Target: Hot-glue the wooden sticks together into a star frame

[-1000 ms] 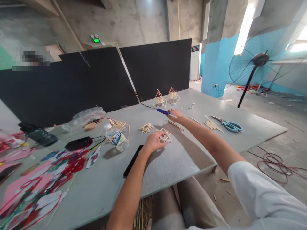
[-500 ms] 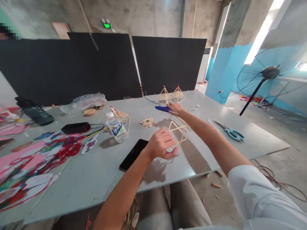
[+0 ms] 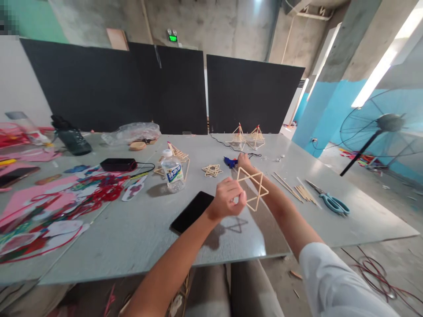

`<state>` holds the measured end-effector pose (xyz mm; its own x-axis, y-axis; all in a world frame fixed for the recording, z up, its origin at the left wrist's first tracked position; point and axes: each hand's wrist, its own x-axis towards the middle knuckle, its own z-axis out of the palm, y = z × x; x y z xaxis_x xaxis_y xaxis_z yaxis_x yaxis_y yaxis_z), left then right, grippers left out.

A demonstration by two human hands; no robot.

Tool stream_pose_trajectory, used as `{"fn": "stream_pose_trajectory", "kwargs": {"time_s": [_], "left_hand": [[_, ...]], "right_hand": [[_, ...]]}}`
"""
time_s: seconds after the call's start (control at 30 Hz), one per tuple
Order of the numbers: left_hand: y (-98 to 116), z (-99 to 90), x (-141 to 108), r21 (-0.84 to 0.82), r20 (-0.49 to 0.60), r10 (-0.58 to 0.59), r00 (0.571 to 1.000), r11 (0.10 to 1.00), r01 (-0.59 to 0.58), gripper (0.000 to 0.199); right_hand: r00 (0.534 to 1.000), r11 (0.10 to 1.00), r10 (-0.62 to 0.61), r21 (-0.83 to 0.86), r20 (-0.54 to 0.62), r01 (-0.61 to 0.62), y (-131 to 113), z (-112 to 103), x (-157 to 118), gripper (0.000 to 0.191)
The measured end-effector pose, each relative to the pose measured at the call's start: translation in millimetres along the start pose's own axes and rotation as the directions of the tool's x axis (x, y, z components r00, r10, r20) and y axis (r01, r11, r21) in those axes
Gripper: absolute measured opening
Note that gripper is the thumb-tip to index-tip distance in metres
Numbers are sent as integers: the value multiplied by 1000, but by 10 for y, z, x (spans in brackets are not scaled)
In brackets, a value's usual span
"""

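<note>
Two stick stars (image 3: 259, 192) are counted, one near and one farther off. Three peaked stick models (image 3: 239, 137) are seen, two far and one left. One blue glue gun (image 3: 230, 162), one pair of scissors (image 3: 333, 203) and one fan (image 3: 390, 122) are shown.

We face a bare concrete wall (image 3: 218, 26), with tall black panels (image 3: 115, 88) standing before it, beyond a pale grey surface (image 3: 132, 229). A small green-lit sign (image 3: 172, 38) glows above them. To our right, a pillar (image 3: 337, 101) shows raw concrete above bright blue paint, near a tall, brightly lit opening (image 3: 378, 75). Farther right, we see a large fan (image 3: 390, 122) and a littered grey floor (image 3: 399, 259).
</note>
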<state>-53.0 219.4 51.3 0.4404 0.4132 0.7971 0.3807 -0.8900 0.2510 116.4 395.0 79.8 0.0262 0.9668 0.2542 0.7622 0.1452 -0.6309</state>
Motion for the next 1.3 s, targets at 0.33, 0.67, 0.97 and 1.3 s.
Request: {"fn": "stream_pose_trajectory", "kwargs": {"time_s": [0.33, 0.67, 0.97, 1.3], "left_hand": [[-296, 529, -39, -183, 284, -486, 827, 819, 544, 12], [-508, 546, -64, -518, 139, -849, 511, 377, 768, 80], [-445, 410, -29, -661, 517, -797, 313, -140, 738, 51], [-425, 361, -26, -746, 430, -821, 375, -89, 660, 52]], "right_hand": [[965, 798, 195, -600, 173, -54, 612, -712, -913, 43], [966, 703, 153, -710, 207, 40, 590, -358, -1383, 46], [966, 713, 189, -701, 175, -12, 732, -497, -1412, 42], [990, 928, 133, -356, 44, -109, 806, -512, -1360, 29]]}}
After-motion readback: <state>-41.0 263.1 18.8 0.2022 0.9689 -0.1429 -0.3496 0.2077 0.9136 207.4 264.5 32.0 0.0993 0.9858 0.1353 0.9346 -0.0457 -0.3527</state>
